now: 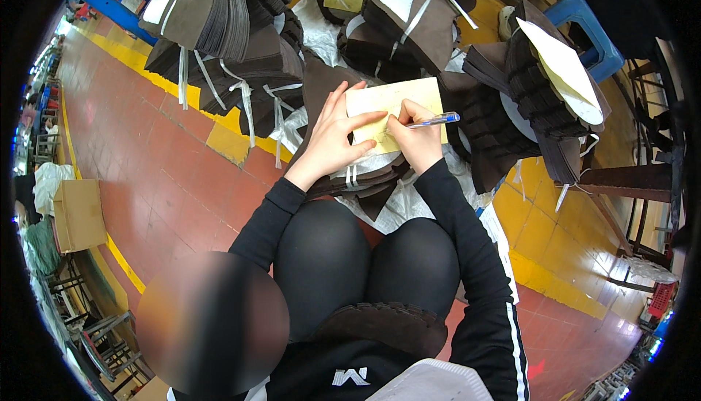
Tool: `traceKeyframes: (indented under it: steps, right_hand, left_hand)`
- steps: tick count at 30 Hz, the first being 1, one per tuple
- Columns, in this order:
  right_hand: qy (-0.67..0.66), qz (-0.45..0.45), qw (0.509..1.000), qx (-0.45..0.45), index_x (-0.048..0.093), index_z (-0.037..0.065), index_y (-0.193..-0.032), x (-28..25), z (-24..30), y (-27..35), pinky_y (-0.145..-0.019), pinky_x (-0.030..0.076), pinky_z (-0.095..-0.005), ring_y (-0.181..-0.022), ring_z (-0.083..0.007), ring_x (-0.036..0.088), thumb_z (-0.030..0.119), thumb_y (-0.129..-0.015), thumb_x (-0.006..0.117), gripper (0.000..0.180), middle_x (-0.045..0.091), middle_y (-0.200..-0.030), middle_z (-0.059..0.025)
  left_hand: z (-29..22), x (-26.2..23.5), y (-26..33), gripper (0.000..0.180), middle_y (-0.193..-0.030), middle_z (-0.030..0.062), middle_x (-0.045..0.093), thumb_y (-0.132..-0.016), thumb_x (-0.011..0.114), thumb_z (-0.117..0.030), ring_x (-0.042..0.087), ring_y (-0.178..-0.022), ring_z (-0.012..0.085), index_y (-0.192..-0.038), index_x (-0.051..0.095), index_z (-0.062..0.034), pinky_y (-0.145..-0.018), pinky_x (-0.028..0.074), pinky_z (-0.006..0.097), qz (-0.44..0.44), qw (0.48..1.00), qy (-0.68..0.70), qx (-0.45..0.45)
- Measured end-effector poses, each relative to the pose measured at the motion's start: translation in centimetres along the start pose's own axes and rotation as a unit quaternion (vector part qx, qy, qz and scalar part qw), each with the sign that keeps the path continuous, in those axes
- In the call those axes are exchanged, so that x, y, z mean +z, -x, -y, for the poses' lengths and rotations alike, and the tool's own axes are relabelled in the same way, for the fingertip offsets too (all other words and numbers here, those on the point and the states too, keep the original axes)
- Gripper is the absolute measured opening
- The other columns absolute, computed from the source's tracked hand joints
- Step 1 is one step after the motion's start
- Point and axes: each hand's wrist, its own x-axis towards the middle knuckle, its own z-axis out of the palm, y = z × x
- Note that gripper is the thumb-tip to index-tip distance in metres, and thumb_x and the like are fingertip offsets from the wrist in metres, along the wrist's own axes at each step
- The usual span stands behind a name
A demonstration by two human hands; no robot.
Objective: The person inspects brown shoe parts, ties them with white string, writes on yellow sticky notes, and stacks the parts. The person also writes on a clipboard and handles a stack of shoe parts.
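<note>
A yellow sheet of paper [394, 94] with handwriting lies on a stack of dark brown cut pieces [376, 182] in front of my knees. My left hand [332, 138] rests across the sheet's left side, fingers spread and thumb stretched over it. In my right hand [420, 142] a blue-and-clear ballpoint pen [442, 119] is gripped; its tip is hidden by the fingers, close to the paper. Another dark brown piece with a scalloped edge [387, 324] lies across my lap.
Tied bundles of dark brown pieces surround the paper: a tall one [234, 14] at far left, one [431, 36] behind, one [533, 87] at right. A blue stool [595, 43] stands far right, a cardboard box [79, 215] far left. A blurred round patch covers the lower left.
</note>
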Motion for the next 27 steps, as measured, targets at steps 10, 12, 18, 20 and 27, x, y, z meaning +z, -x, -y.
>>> traceKeyframes:
  steps: [10,12,18,20,27]
  right_hand:
    - [0.007,0.013,1.000,-0.028,0.039,0.002,-0.061,0.05,-0.49,-0.03,-0.048,0.031,-0.0287,-0.051,-0.0088,0.035,-0.003,-0.072,0.059,0.023,0.035,-0.052,-0.0038]
    - [-0.007,0.006,1.000,-0.029,0.040,0.001,-0.060,0.14,-0.28,0.00,-0.047,0.031,-0.0293,-0.050,-0.0092,0.035,-0.003,-0.070,0.059,0.022,0.036,-0.051,-0.0044]
    - [0.022,0.031,0.999,-0.010,0.038,0.003,-0.062,-0.23,-0.31,0.19,-0.050,0.028,-0.0272,-0.055,-0.0064,0.032,-0.001,-0.074,0.059,0.024,0.033,-0.057,0.0016]
    - [0.013,0.025,0.999,-0.014,0.038,0.003,-0.062,-0.13,-0.35,0.20,-0.050,0.028,-0.0274,-0.055,-0.0066,0.031,-0.001,-0.073,0.059,0.025,0.032,-0.056,0.0012]
    - [0.036,0.011,0.999,-0.029,0.039,0.000,-0.062,-0.33,-0.03,0.07,-0.048,0.031,-0.0307,-0.050,-0.0114,0.035,-0.003,-0.071,0.057,0.020,0.035,-0.052,-0.0064]
  left_hand:
    - [-0.12,-0.11,-0.04,0.054,-0.152,0.0171,0.032,-0.067,0.073,-0.021,0.018,-0.143,0.0396,-0.121,0.067,-0.0190,-0.116,0.019,0.048,0.004,1.000,0.002,0.000]
    - [-0.13,-0.11,-0.02,0.054,-0.152,0.0173,0.032,-0.067,0.073,-0.021,0.018,-0.143,0.0395,-0.121,0.068,-0.0188,-0.116,0.019,0.048,0.004,1.000,0.002,0.001]
    - [-0.31,-0.21,-0.10,0.054,-0.152,0.0175,0.032,-0.068,0.073,-0.021,0.017,-0.144,0.0392,-0.121,0.067,-0.0183,-0.116,0.019,0.048,0.011,1.000,-0.004,-0.003]
    - [-0.21,-0.18,-0.02,0.054,-0.152,0.0173,0.032,-0.068,0.072,-0.021,0.017,-0.144,0.0391,-0.122,0.067,-0.0182,-0.116,0.019,0.048,0.008,1.000,0.000,-0.002]
    - [-0.37,-0.25,-0.03,0.054,-0.152,0.0163,0.031,-0.068,0.072,-0.020,0.018,-0.144,0.0388,-0.122,0.067,-0.0186,-0.116,0.019,0.048,0.011,1.000,-0.006,-0.004]
